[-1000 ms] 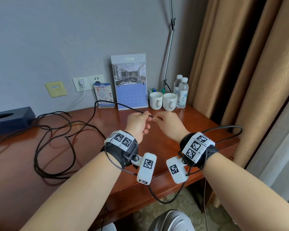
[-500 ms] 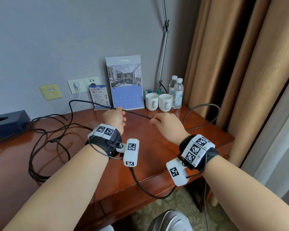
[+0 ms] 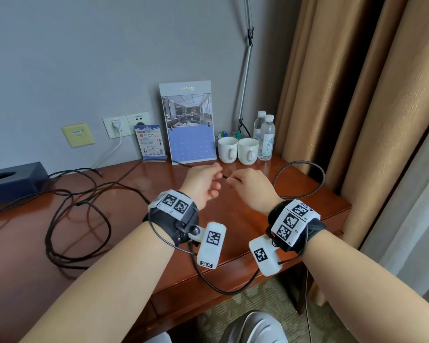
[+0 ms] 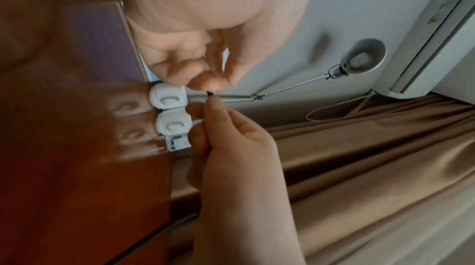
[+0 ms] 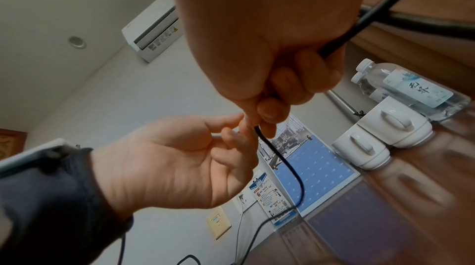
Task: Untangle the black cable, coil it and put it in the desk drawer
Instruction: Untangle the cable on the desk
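The black cable (image 3: 300, 162) arcs in a loop over the desk's right end, and more of it lies tangled on the left (image 3: 108, 225). My right hand (image 3: 233, 179) grips the cable in a fist above the desk's middle; the cable (image 5: 282, 161) leaves its fingertips and curves down. My left hand (image 3: 216, 174) is right beside it, fingertips pinching the same cable (image 4: 209, 93) where it leaves the right hand (image 4: 205, 111). In the right wrist view the left hand (image 5: 239, 129) meets the right hand (image 5: 267, 119). The desk drawer (image 3: 183, 303) below the front edge is closed.
Two white mugs (image 3: 248, 151), two water bottles (image 3: 266, 137), a calendar (image 3: 191, 144) and a card stand (image 3: 150, 142) line the wall. A dark tissue box (image 3: 13, 179) sits far left. A lamp pole (image 3: 245, 65) rises behind; curtains (image 3: 357, 95) hang right.
My hands, apart half a second ago with cable stretched between them, have come together. The left hand moved right to meet the right hand. The loop on the right remains.
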A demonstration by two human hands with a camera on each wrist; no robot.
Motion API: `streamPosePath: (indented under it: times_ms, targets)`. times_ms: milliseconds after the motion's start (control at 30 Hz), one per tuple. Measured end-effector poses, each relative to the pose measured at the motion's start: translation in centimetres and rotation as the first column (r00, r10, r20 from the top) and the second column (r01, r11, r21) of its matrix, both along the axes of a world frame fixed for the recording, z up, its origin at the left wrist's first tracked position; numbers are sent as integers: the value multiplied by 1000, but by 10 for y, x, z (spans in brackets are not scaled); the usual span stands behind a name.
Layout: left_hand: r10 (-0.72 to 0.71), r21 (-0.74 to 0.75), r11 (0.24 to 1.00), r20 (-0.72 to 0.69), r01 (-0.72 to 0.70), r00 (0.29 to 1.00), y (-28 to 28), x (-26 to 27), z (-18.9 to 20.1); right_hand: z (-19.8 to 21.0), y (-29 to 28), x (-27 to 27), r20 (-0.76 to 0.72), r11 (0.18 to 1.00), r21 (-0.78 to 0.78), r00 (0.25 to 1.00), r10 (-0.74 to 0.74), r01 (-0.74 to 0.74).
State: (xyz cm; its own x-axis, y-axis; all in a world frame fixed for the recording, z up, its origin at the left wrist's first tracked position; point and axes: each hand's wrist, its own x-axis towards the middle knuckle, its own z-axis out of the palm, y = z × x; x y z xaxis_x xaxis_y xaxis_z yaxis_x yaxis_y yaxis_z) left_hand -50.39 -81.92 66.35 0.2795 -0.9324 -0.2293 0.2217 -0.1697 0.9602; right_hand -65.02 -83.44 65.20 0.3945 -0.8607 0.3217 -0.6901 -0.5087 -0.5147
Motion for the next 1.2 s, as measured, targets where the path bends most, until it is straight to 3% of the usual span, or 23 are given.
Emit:
streamPosePath:
  times_ms: [133,400,567,900,1000,1200]
  targets:
    - [17,24,1000,52,-19,998,-1,-14,-6,-3,0,-3,-13,1000,-5,1000,-2,2]
    - [-73,136,988,10,71,997,2,-25,-15,-5,2,-10,-29,1000,11,999,13,-13]
    - [72,117,990,69,-80,995,-5,-13,-15,-4,5,-17,-118,997,66,992,54,-46]
    - [263,151,952,46,-267,964,-17,39,-17,1,11,-43,-207,993,96,975,83,-64]
    - [235,147,962,-13,-230,972,-14,34,-17,0,11,-44,-207,995,68,974,87,-75]
    - [0,103,995,-74,8,997,1,-7,-13,-2,10,-40,-170,994,46,980,105,-99]
